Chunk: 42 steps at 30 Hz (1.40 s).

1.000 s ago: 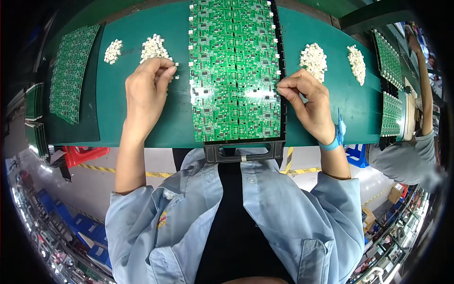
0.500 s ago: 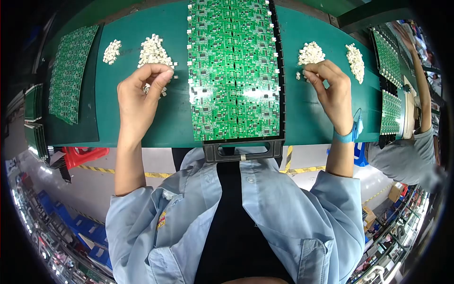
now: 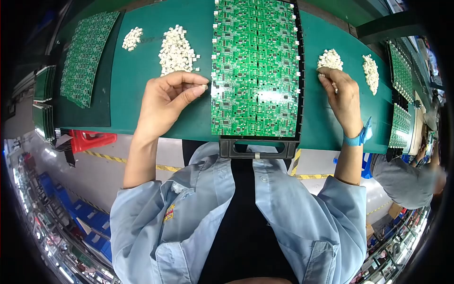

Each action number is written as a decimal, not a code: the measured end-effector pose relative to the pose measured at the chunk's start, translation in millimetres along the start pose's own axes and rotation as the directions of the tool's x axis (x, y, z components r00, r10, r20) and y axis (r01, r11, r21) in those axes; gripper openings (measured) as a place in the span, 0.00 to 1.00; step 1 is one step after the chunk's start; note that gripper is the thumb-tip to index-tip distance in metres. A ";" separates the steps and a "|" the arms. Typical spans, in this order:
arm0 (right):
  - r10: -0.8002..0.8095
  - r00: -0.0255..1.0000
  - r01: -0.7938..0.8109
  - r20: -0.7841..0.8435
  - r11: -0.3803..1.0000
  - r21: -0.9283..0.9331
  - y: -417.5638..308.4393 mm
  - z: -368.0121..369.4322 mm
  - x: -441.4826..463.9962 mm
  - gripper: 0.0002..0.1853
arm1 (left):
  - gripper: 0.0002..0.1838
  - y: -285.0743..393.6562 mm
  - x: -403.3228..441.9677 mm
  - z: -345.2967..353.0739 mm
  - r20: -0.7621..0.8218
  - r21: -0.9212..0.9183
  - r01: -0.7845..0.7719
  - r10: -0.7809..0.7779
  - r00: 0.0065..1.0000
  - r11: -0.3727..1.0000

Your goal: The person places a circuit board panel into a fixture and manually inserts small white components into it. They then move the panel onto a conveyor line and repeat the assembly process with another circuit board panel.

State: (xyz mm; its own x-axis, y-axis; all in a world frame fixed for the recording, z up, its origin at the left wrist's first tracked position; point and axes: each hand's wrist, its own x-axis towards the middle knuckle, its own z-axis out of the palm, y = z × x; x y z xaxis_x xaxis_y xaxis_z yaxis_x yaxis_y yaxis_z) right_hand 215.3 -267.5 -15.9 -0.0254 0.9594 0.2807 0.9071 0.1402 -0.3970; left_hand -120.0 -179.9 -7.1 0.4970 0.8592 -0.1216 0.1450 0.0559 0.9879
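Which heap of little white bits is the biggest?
The big heap just beyond the left hand. It covers more table than the far-left heap, near-right heap or far-right heap.

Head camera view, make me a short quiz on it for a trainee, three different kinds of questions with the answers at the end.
1. What is the left hand doing?
A) Resting flat on the circuit boards
B) Pinching a small white part beside the circuit boards
C) Hanging below the table edge

2. How many piles of small white parts lie on the green surface?

3. Fill in the blank: the light blue wristband is on the person's ____ wrist.

Key: 1: B. 2: Four, two on each side of the circuit boards. 3: Right.
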 end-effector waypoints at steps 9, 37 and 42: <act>0.057 0.998 -0.056 -0.007 0.995 0.084 -1.0 -4.1 -0.9 0.06 | 0.08 0.9 -18.6 13.2 0.067 0.412 -0.292 0.291 0.954 0.863; 0.195 0.980 -0.184 -0.044 0.966 0.183 12.1 -12.9 -1.0 0.03 | 0.07 3.0 -17.6 7.8 0.204 0.664 -0.523 0.544 0.814 0.534; 0.216 0.974 -0.191 -0.068 0.945 0.266 13.3 -7.7 -1.2 0.04 | 0.06 -9.9 20.8 -1.2 0.094 0.807 -0.388 0.551 0.829 0.445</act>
State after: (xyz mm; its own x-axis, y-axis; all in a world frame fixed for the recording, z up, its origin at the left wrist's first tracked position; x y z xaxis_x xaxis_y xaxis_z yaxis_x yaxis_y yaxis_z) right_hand 230.6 -268.7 -14.8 0.1998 0.9481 0.2472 0.7505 0.0141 -0.6608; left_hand -112.1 -162.0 -19.3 0.5726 0.6953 0.4344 0.5625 -0.7186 0.4089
